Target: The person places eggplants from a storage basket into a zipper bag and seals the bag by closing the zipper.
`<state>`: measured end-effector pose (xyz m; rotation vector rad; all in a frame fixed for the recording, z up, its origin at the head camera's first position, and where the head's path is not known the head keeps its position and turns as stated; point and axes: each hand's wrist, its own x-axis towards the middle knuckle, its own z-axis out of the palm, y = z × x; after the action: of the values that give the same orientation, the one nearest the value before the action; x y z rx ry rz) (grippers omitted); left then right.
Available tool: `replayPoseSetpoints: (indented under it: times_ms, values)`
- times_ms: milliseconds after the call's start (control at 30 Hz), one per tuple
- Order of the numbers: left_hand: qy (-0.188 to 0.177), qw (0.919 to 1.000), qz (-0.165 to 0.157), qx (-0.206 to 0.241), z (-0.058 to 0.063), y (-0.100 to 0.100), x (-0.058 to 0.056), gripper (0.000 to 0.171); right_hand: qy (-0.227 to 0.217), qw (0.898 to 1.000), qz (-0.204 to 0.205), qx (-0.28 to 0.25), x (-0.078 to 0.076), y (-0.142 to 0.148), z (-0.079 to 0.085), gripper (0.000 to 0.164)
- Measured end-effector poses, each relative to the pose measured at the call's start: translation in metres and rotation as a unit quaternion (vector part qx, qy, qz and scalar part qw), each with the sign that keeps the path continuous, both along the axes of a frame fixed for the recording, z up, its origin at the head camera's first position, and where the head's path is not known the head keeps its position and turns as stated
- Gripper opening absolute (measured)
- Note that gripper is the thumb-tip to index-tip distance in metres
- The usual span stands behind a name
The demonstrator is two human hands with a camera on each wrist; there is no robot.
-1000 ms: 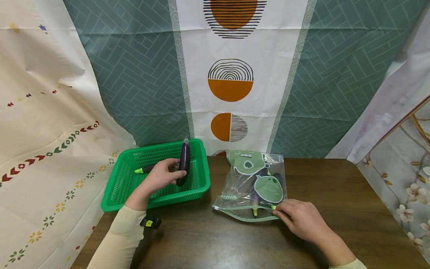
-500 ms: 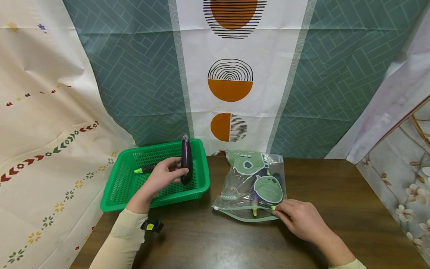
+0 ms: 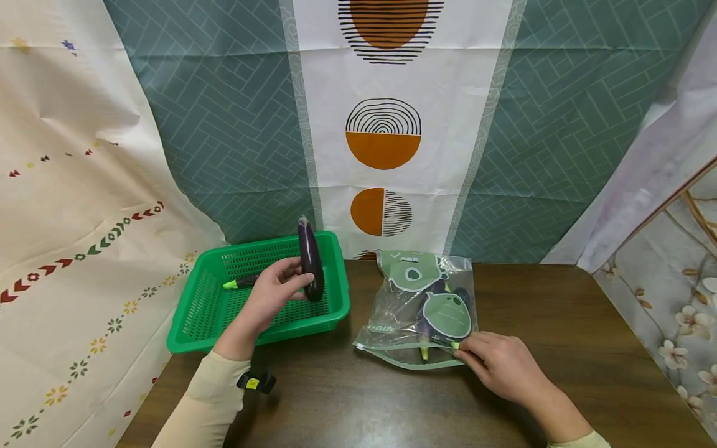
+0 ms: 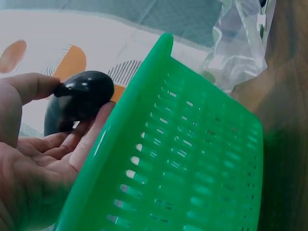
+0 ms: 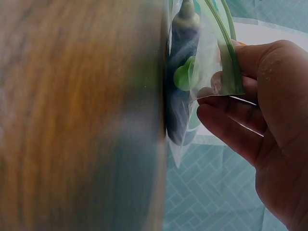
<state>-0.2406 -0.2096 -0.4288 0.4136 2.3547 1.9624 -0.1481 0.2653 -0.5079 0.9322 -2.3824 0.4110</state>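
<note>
My left hand (image 3: 276,294) grips a dark purple eggplant (image 3: 311,261) near its lower end, thumb on the near side, over the right part of the green basket (image 3: 325,322). Its rounded end (image 4: 91,94) shows between thumb and fingers in the left wrist view. Another eggplant with a bright green stem (image 3: 239,282) lies inside the basket. On the table, a clear zip bag (image 3: 386,311) with green cartoon prints lies flat, eggplants (image 5: 180,96) inside it. My right hand (image 3: 501,364) pinches the bag's near right corner by the green-edged mouth.
The brown wooden table (image 3: 347,404) ends at a patterned cloth backdrop (image 3: 383,211) just behind basket and bag. A cream cloth (image 3: 84,249) hangs along the left side, and a floral panel (image 3: 678,311) stands at the right.
My left hand has raised the eggplant a little and moved slightly right; its far end has tipped leftward. The right hand and the bag have stayed in place.
</note>
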Motion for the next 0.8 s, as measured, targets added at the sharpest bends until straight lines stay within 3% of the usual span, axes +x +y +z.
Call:
replayPoseSetpoints:
  times_ms: [267,600,800]
  values:
    - [0.007,0.999,-0.019,0.04,0.003,0.009,0.007,0.05,0.008,1.0,0.005,-0.001,-0.001,0.0,-0.001,0.026]
    - [0.014,0.9983,-0.051,0.024,0.004,0.023,0.015,0.047,0.003,1.0,-0.001,0.003,-0.001,0.0,-0.001,0.024]
    - [0.025,0.9956,-0.09,0.013,0.004,0.03,0.02,0.045,-0.001,1.0,-0.004,0.004,0.0,0.0,-0.001,0.024]
